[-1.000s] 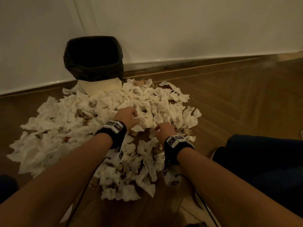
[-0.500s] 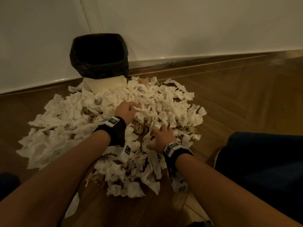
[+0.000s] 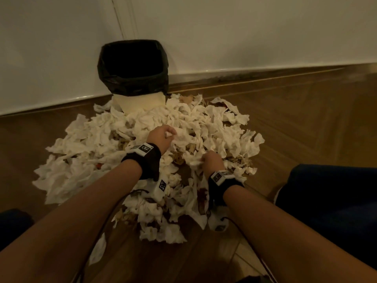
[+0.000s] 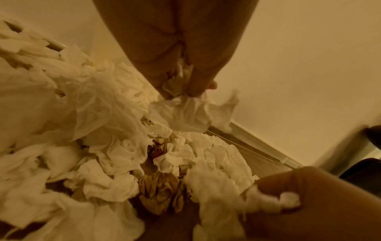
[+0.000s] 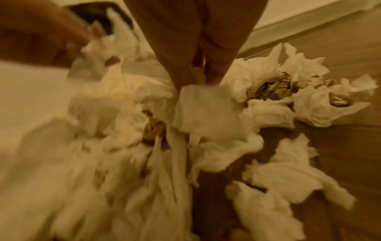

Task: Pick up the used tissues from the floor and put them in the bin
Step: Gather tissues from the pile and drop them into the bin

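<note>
Against the wall beyond both hands stands the bin [image 3: 133, 68], lined with a black bag, its mouth open upward and its pale base touching the far edge of the heap. Between the bin and the person's knees, the used tissues [image 3: 85, 160] lie in a broad crumpled pile on the wooden floor [image 3: 306, 123], white sheets mixed with a few brownish wads near the middle.

Left hand [image 3: 161, 136]: forearm extended forward over the pile, knuckles up, fingers curled into a fist around a bunch of tissue. The left wrist view shows the fingers [image 4: 198, 81] closed downward with white paper squeezed between them and a loose sheet trailing below. This hand sits farther forward, nearer the bin.

Right hand [image 3: 211, 161]: forearm reaching in from the person's right, hand lower and closer to the body than the left, fingers curled into the heap and gathering a clump of tissue. The right wrist view, though blurred, shows the fingertips [image 5: 212, 76] pressed together on a white wad directly beneath them.

Both wrists carry black straps with small white marker blocks. To the right of the right forearm a dark trouser leg [image 3: 330, 201] rests on the floor, just beside the pile's edge.
</note>
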Action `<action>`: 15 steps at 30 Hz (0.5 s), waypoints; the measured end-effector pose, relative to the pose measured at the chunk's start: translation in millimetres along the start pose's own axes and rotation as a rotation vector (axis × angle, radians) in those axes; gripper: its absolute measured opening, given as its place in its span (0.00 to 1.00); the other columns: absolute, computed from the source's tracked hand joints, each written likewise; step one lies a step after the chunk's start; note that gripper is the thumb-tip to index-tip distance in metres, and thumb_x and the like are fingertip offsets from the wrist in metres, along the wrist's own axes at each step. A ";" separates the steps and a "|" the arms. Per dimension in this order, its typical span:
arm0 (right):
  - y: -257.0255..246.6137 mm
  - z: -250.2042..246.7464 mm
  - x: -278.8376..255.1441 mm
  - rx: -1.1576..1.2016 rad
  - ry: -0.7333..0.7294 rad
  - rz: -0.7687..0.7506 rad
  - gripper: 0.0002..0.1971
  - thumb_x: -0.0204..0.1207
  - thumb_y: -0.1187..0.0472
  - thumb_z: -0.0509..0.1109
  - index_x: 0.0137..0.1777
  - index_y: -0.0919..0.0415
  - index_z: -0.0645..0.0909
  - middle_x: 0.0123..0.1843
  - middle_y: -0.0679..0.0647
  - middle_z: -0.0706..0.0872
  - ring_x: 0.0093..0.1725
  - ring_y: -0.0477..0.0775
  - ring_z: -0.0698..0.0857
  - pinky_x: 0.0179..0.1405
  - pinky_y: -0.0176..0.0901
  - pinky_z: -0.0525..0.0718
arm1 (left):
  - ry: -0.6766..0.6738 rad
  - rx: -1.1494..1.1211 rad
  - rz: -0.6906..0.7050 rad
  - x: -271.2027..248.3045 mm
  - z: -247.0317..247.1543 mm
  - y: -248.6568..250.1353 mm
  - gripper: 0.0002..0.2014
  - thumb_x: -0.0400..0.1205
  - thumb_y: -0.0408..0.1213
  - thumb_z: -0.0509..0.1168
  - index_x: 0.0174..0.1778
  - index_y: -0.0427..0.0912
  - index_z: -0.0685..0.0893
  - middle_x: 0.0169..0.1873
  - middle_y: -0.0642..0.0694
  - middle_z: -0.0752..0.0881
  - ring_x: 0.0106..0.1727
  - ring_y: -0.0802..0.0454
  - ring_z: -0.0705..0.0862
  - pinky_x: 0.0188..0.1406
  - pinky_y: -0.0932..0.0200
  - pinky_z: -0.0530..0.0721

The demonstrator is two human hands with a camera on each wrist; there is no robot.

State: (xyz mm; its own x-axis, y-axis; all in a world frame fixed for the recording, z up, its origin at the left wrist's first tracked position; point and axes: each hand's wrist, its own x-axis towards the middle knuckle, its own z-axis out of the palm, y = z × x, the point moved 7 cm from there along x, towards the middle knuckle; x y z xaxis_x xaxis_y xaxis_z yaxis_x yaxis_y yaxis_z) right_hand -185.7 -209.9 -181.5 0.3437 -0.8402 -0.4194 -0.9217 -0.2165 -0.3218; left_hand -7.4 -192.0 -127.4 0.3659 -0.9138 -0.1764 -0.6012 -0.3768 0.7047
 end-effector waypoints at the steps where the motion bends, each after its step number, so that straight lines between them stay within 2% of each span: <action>1: 3.0 -9.7 1.4 0.049 0.023 0.025 0.15 0.80 0.70 0.58 0.60 0.68 0.84 0.61 0.64 0.83 0.60 0.63 0.81 0.60 0.45 0.78 | -0.010 -0.027 -0.009 -0.3 -0.7 -1.3 0.08 0.83 0.29 0.60 0.55 0.41 0.82 0.67 0.41 0.79 0.64 0.44 0.78 0.49 0.67 0.72; 3: 11.0 -25.5 3.2 0.167 0.074 0.070 0.13 0.78 0.70 0.62 0.58 0.66 0.84 0.59 0.62 0.85 0.59 0.62 0.82 0.58 0.45 0.79 | -0.036 -0.072 -0.003 -1.7 -2.4 -0.9 0.14 0.84 0.27 0.58 0.63 0.44 0.80 0.67 0.39 0.79 0.64 0.44 0.78 0.50 0.67 0.73; 5: 21.4 -35.0 1.8 0.351 0.128 0.115 0.11 0.76 0.68 0.67 0.57 0.63 0.84 0.56 0.60 0.86 0.58 0.60 0.83 0.54 0.44 0.79 | -0.046 -0.086 0.024 -4.0 -5.8 2.2 0.16 0.84 0.29 0.58 0.67 0.45 0.78 0.66 0.38 0.79 0.64 0.41 0.78 0.55 0.60 0.75; 6: 27.0 -37.5 0.6 0.450 0.151 0.128 0.10 0.75 0.67 0.69 0.55 0.60 0.83 0.52 0.57 0.85 0.55 0.59 0.83 0.48 0.41 0.79 | -0.036 -0.090 0.033 -5.4 -8.2 3.4 0.17 0.84 0.30 0.59 0.67 0.46 0.78 0.66 0.38 0.79 0.62 0.40 0.80 0.55 0.58 0.77; 7: 30.6 -39.6 -1.1 0.530 0.165 0.129 0.10 0.74 0.66 0.70 0.54 0.56 0.81 0.48 0.53 0.83 0.50 0.55 0.83 0.43 0.40 0.78 | -0.015 -0.093 0.039 -6.7 -11.4 3.8 0.16 0.84 0.31 0.60 0.68 0.46 0.77 0.65 0.38 0.80 0.59 0.40 0.81 0.52 0.56 0.80; 9: 36.4 -40.5 -3.2 0.630 0.145 0.138 0.14 0.74 0.64 0.71 0.57 0.50 0.78 0.43 0.47 0.80 0.42 0.49 0.81 0.35 0.39 0.79 | 0.032 -0.111 0.042 -8.7 -16.4 2.6 0.15 0.83 0.33 0.61 0.66 0.47 0.77 0.64 0.40 0.81 0.52 0.43 0.82 0.45 0.58 0.81; 11: 41.4 -40.8 -4.2 0.688 0.114 0.176 0.12 0.75 0.63 0.71 0.57 0.51 0.80 0.43 0.50 0.82 0.44 0.54 0.84 0.42 0.47 0.85 | 0.061 -0.119 0.026 -9.7 -19.9 0.2 0.13 0.83 0.35 0.62 0.63 0.47 0.78 0.59 0.39 0.83 0.48 0.45 0.81 0.44 0.59 0.79; 12: 42.6 -42.9 -5.2 0.695 0.113 0.192 0.07 0.75 0.62 0.71 0.52 0.54 0.82 0.43 0.53 0.83 0.47 0.59 0.85 0.47 0.52 0.86 | 0.067 -0.101 0.018 -9.4 -21.7 -0.6 0.12 0.83 0.36 0.62 0.63 0.46 0.78 0.58 0.38 0.84 0.49 0.45 0.82 0.45 0.60 0.77; 13: 42.7 -46.1 -7.2 0.703 0.123 0.201 0.01 0.75 0.62 0.71 0.45 0.57 0.82 0.42 0.57 0.85 0.48 0.62 0.85 0.50 0.55 0.86 | 0.063 -0.071 0.011 -8.9 -23.0 -0.8 0.13 0.83 0.37 0.62 0.63 0.45 0.78 0.59 0.39 0.84 0.54 0.43 0.82 0.48 0.60 0.75; 14: 43.4 -48.9 -8.1 0.725 0.135 0.210 0.02 0.76 0.63 0.71 0.43 0.61 0.83 0.43 0.62 0.86 0.48 0.64 0.86 0.52 0.57 0.86 | 0.049 -0.040 0.005 -8.1 -23.4 -0.4 0.14 0.83 0.38 0.62 0.64 0.43 0.79 0.60 0.40 0.83 0.59 0.42 0.81 0.52 0.60 0.74; 15: 43.5 -51.3 -8.3 0.763 0.145 0.213 0.05 0.76 0.64 0.71 0.46 0.67 0.83 0.47 0.66 0.87 0.48 0.66 0.86 0.53 0.59 0.86 | 0.033 -0.018 0.002 -7.5 -23.9 0.5 0.15 0.83 0.39 0.63 0.65 0.41 0.80 0.62 0.40 0.82 0.62 0.42 0.79 0.56 0.58 0.74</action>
State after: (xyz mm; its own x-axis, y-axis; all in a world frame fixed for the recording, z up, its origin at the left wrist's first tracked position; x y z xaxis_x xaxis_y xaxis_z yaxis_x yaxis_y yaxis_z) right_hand -237.8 -237.8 -148.5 0.0997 -0.8928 -0.4393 -0.5698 0.3107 -0.7608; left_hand 6.5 -181.7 -109.3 0.3878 -0.9091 -0.1523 -0.5892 -0.3715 0.7175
